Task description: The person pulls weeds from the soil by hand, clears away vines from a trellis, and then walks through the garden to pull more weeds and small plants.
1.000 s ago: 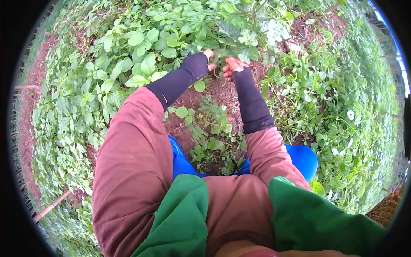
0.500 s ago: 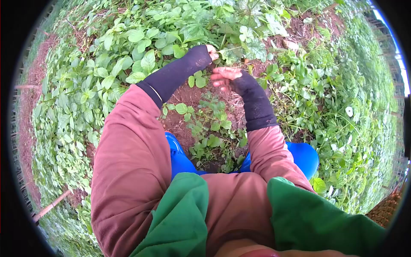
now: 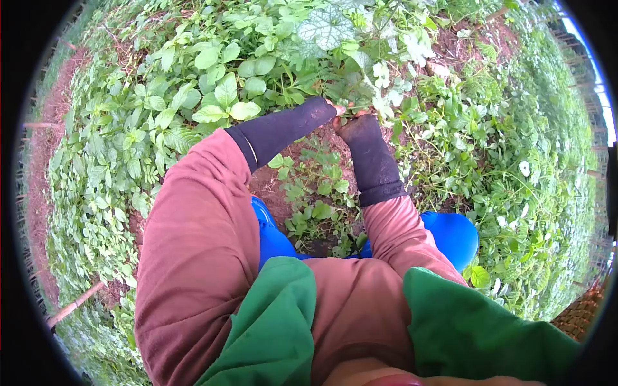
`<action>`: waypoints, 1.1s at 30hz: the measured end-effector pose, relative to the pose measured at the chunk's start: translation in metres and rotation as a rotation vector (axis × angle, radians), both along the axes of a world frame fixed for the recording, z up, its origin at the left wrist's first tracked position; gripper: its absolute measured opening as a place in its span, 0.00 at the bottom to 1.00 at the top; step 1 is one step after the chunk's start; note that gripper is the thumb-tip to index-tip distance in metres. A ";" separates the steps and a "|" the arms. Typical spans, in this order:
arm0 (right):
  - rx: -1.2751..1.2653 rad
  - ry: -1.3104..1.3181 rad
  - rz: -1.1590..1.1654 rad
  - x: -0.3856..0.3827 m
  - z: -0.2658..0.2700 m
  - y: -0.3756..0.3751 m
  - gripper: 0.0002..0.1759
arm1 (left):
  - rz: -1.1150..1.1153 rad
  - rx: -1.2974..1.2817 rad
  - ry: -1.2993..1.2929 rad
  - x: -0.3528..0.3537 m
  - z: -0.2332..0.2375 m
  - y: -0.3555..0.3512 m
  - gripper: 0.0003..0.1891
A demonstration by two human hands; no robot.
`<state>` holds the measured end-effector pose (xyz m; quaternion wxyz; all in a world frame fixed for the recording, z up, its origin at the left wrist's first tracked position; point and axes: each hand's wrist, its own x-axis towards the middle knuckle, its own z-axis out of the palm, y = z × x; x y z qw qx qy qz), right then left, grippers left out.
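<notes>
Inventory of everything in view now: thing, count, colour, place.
leafy plants: many, green, all around
large veined leaf: one, pale green, top centre
soil: several patches, reddish brown, between plants
small round thing, maybe a flower: one, white, right
poles: at least two, brown, left side
woven item: one, brown, lower right edge
legwear: both knees, blue, beside the forearms
green cloth: two parts, over the torso
sleeves: two, dusty pink
wrist covers: two, dark
left hand, right hand: two, fingers close together among leaves; grip unclear
</notes>
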<state>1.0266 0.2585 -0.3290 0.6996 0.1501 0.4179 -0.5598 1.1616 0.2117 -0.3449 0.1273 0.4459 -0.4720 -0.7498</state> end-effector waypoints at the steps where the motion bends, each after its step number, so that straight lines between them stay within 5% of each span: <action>1: -0.011 0.023 0.015 -0.001 0.003 0.005 0.13 | -0.003 0.010 0.009 -0.002 0.000 0.000 0.21; 6: -0.048 -0.121 -0.052 0.000 0.017 0.009 0.13 | -0.024 0.020 0.034 -0.003 0.006 0.003 0.21; 10: -0.272 0.124 0.016 -0.007 -0.016 0.009 0.16 | -0.008 -0.133 0.065 -0.011 0.020 0.015 0.20; 15: -0.076 -0.180 -0.035 -0.036 -0.051 -0.005 0.14 | -0.063 -0.464 -0.074 -0.015 0.025 0.029 0.19; 18: -0.501 0.901 0.371 -0.059 -0.057 0.014 0.11 | 0.004 -0.476 0.032 -0.010 0.028 0.030 0.18; 20: -0.406 0.795 0.226 -0.055 -0.055 0.012 0.10 | 0.148 -0.247 0.418 -0.008 0.034 0.023 0.13; 21: -0.172 0.323 -0.042 -0.041 -0.039 0.005 0.11 | 0.233 -0.148 0.422 -0.009 0.044 0.023 0.13; 23: 0.081 -0.124 -0.241 -0.007 0.023 0.006 0.12 | 0.367 -0.031 0.402 -0.016 0.052 0.023 0.14; 27: -0.094 -0.288 -0.144 -0.025 -0.030 0.001 0.08 | 0.515 0.051 0.407 -0.022 0.067 0.026 0.18; 31: -0.073 0.001 0.005 0.000 -0.006 0.005 0.08 | 0.456 0.110 0.312 -0.017 0.070 0.015 0.19; 33: -0.100 -0.288 0.070 -0.023 -0.049 0.002 0.08 | 0.405 0.109 0.225 -0.021 0.056 0.009 0.20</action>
